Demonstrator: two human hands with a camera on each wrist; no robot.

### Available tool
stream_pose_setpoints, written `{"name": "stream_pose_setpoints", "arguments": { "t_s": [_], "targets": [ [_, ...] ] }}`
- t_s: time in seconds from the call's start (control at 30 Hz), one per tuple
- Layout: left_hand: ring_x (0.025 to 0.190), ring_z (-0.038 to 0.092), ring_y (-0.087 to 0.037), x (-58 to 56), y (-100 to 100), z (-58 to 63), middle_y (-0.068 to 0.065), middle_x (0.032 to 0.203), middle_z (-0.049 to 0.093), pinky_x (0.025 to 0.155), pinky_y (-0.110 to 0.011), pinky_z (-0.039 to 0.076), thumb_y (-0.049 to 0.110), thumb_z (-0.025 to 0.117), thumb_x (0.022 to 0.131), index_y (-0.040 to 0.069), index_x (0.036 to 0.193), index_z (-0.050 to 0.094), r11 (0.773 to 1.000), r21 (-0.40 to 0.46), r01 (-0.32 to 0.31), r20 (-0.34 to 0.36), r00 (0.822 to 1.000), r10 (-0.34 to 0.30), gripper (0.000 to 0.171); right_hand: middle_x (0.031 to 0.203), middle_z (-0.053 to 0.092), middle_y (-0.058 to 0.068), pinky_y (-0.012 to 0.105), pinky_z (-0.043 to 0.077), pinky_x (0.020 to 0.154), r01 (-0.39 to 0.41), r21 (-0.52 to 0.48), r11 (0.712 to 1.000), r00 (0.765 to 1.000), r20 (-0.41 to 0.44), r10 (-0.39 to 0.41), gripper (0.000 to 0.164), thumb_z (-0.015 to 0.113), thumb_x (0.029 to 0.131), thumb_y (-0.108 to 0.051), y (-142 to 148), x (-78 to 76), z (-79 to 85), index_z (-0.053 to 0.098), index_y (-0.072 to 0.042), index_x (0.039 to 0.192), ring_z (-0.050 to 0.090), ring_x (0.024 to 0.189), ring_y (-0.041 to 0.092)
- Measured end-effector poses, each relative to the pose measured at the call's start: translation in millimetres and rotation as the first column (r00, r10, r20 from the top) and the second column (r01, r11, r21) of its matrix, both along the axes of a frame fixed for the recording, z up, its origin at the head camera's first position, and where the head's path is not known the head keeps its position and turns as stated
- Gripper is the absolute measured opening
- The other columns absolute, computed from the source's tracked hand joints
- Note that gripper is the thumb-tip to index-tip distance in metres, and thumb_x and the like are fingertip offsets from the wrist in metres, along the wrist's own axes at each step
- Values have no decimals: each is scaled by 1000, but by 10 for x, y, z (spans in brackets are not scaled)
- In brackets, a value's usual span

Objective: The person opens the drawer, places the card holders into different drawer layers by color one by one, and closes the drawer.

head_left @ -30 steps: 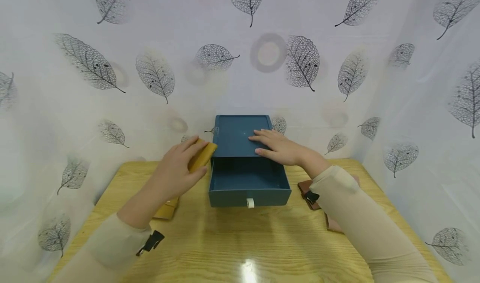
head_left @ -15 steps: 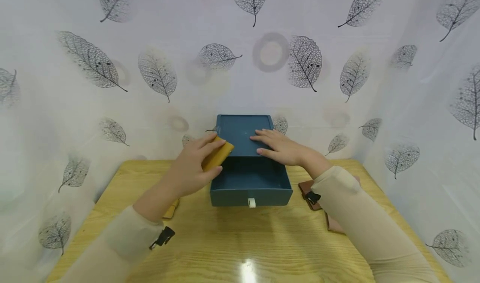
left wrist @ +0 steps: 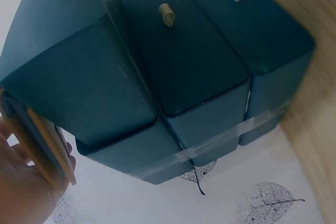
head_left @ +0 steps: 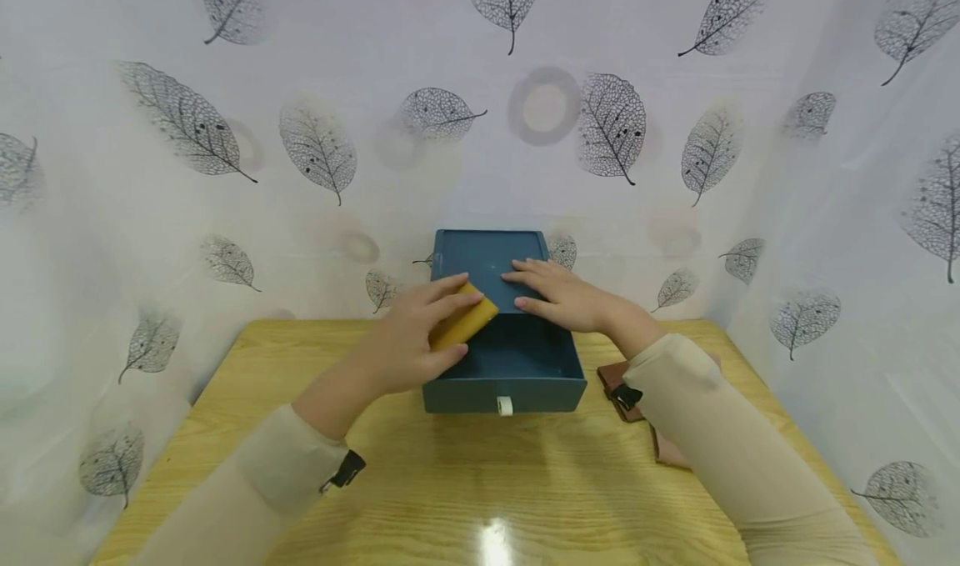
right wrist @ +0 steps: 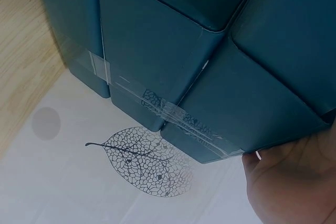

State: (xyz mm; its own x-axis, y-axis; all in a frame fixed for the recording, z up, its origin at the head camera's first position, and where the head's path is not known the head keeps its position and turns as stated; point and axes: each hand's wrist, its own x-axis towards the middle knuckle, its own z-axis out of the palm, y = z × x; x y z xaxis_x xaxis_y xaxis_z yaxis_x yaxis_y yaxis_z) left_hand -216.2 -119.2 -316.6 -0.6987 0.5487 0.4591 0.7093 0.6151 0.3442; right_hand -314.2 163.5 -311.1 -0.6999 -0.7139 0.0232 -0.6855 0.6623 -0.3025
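Note:
My left hand (head_left: 401,333) grips a yellow wallet (head_left: 462,318) over the left side of a pulled-out blue drawer (head_left: 461,398), fingers on top and thumb below. From the left wrist, the wallet (left wrist: 42,140) shows edge-on beside the drawer's wall (left wrist: 84,85), partly hidden by it. That drawer is the top one of a stacked blue drawer cabinet (head_left: 476,253) and has a white pull tab (head_left: 504,406). My right hand (head_left: 566,297) rests on the cabinet's top with its fingers spread; the right wrist view catches part of the palm (right wrist: 294,182) at the cabinet's edge.
On the wooden table (head_left: 480,483), a brown wallet (head_left: 615,378) and a pinkish one (head_left: 667,451) lie to the right, partly under my right sleeve. Two lower drawers (left wrist: 194,51) are closed. A leaf-print curtain (head_left: 450,174) hangs close behind the cabinet.
My left hand has moved right with the yellow wallet, from beside the cabinet to over the drawer. Another yellow wallet on the left of the table is now hidden behind my arm. My right hand stays put.

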Motion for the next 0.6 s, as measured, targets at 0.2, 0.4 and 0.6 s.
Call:
{"name": "stream_pose_setpoints", "arguments": {
  "t_s": [0.2, 0.4, 0.6],
  "targets": [
    [136, 44, -35, -12, 62, -20, -11, 156, 40, 108, -58, 39, 21, 75, 88, 16, 144, 55, 999, -8, 49, -36, 998, -50, 60, 166, 16, 10, 58, 2, 122, 0, -3, 1000, 1000, 6, 0, 59, 41, 107, -46, 0, -3, -7, 33, -17, 158, 6, 153, 34],
    [136, 44, -33, -18, 127, 4, -9, 156, 40, 109, -57, 39, 20, 75, 88, 15, 143, 56, 996, -15, 93, -67, 993, -94, 59, 167, 16, 10, 60, 3, 121, -2, -3, 1000, 1000, 7, 2, 60, 41, 107, -47, 4, -6, -7, 33, -18, 158, 6, 153, 35],
    [139, 41, -32, -38, 170, -10, -12, 156, 41, 108, -56, 40, 21, 72, 88, 15, 145, 55, 987, -54, 152, -69, 986, -155, 60, 167, 15, 11, 61, 2, 121, -9, -4, 1000, 1000, 3, 9, 62, 40, 106, -48, 4, -8, -15, 32, -17, 158, 6, 153, 35]
  ]
}}
